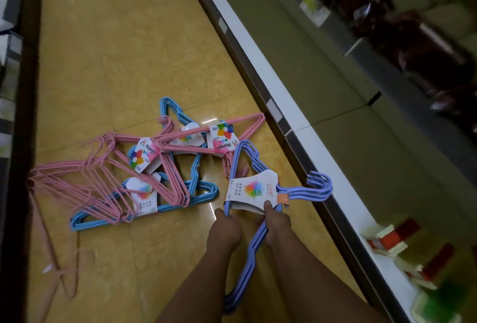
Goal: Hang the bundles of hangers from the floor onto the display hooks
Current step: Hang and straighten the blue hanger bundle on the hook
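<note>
Both hands, the left hand [224, 229] and the right hand [276, 224], grip a purple bundle of hangers [254, 191] by its paper sleeve above a yellow floor [116, 51], beside a shelf edge [296, 106], with pink bundles [103, 180] and blue bundles [196, 191] heaped just beyond.

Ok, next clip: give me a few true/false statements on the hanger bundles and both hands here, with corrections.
1. Both hands grip the purple hanger bundle. True: the left hand and right hand hold it just below its paper label.
2. The held bundle's hooks point toward the pile. False: they point toward the white shelf edge.
3. Pink hanger bundles and blue hanger bundles lie on the floor. True.
4. The pile sits on the shelf. False: it lies on the floor.
</note>
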`<action>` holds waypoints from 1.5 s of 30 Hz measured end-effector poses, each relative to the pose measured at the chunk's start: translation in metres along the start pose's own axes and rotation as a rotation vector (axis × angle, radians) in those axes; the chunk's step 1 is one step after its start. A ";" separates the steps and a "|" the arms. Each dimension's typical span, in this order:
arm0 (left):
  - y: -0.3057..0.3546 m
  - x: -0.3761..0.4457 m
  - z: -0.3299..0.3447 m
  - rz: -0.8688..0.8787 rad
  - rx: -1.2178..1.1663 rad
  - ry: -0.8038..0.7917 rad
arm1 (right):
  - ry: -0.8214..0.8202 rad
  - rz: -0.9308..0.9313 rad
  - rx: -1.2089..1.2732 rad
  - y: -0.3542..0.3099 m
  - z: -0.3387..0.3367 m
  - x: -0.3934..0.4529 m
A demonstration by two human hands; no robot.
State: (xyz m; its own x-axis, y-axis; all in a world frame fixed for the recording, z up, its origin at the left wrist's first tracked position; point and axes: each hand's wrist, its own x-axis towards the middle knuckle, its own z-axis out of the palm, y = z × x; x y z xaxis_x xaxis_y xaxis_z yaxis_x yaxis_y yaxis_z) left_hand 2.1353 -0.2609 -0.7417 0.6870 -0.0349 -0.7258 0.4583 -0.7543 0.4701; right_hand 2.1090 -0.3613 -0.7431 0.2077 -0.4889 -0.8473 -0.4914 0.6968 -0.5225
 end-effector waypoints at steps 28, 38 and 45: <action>0.213 -0.358 -0.514 0.290 0.460 0.499 | -0.658 -0.882 -1.241 -0.341 0.100 -0.579; 0.187 -0.451 -0.590 0.267 0.184 0.820 | -0.453 -1.395 -1.276 -0.337 0.152 -0.671; 0.162 -0.533 -0.609 0.042 0.163 1.040 | -0.618 -1.766 -1.309 -0.322 0.170 -0.740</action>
State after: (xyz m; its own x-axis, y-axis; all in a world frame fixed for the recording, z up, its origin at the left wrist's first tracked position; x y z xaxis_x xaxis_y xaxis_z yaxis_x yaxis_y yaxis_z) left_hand 2.1864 0.0353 0.0274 0.8812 0.4586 0.1146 0.3946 -0.8471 0.3560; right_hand 2.2572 -0.1353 0.0357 0.9318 0.3175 0.1756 0.3627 -0.8288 -0.4260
